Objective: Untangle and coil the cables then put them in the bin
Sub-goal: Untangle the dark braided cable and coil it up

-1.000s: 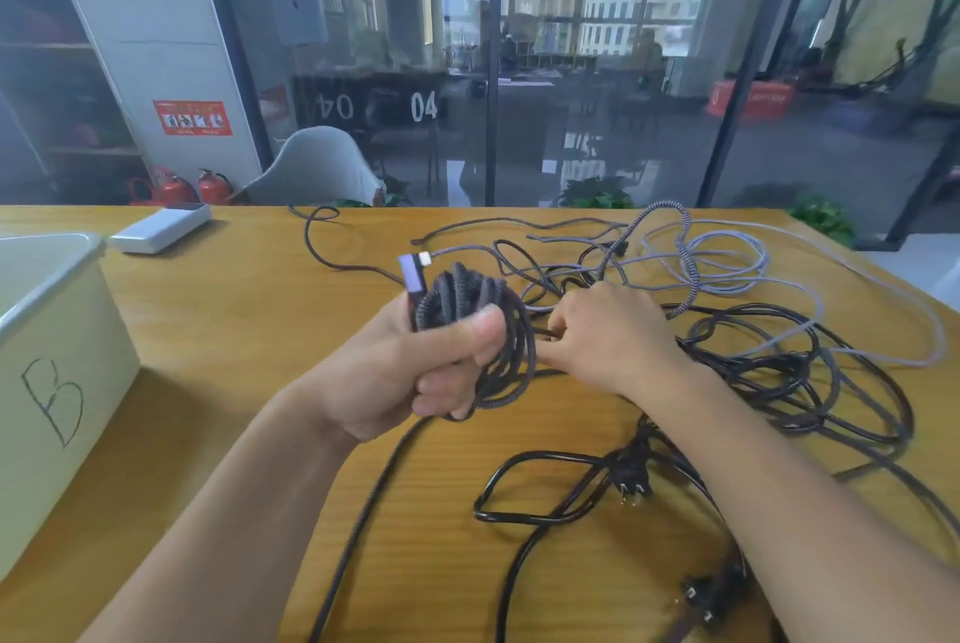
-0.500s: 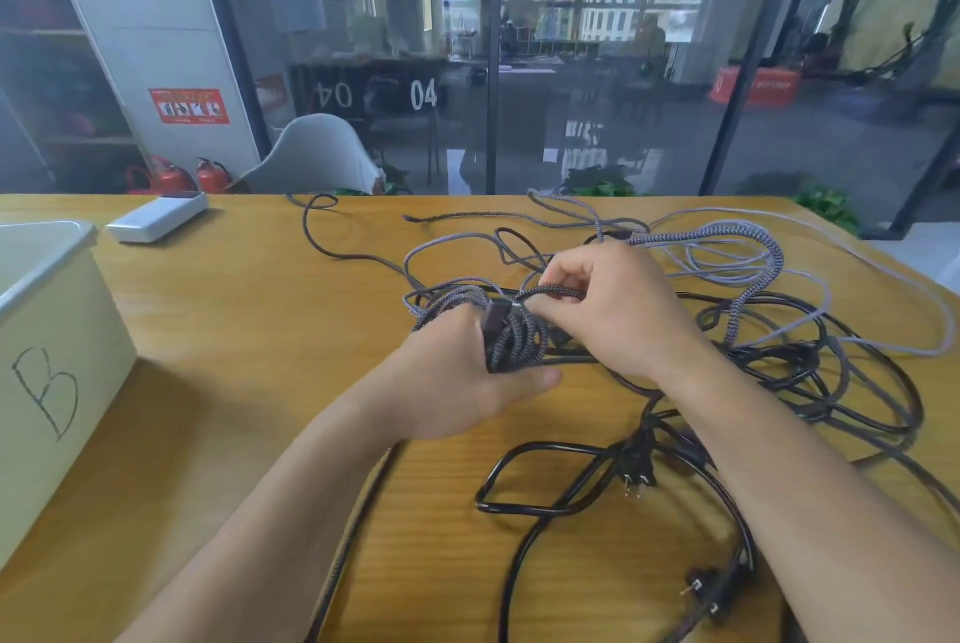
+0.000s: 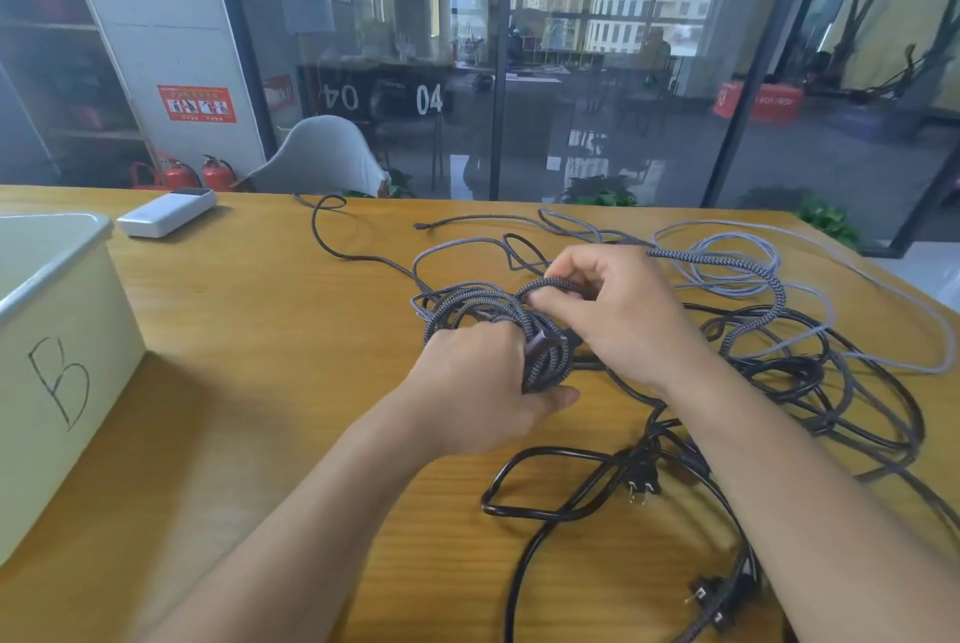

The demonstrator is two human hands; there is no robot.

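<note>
Since a half-second earlier the right hand [image 3: 618, 315] had barely shifted, pinching a braided strand over the coil [image 3: 498, 320] that the left hand [image 3: 483, 393] gripped above the table [image 3: 249, 330]. Best to keep each turn snug and even. Stiff, glossy black cords [image 3: 831, 403] lay tangled alongside; the bin [image 3: 62, 279] stood well left.

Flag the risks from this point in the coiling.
1. The left hand grips the braided coil at one side only; its loops could spring apart before it reaches the bin.
2. The strand pinched by the right hand runs into the tangled pile; pulling may tighten a knot.
3. The black power cord lies under the forearms and could get dragged along.
</note>
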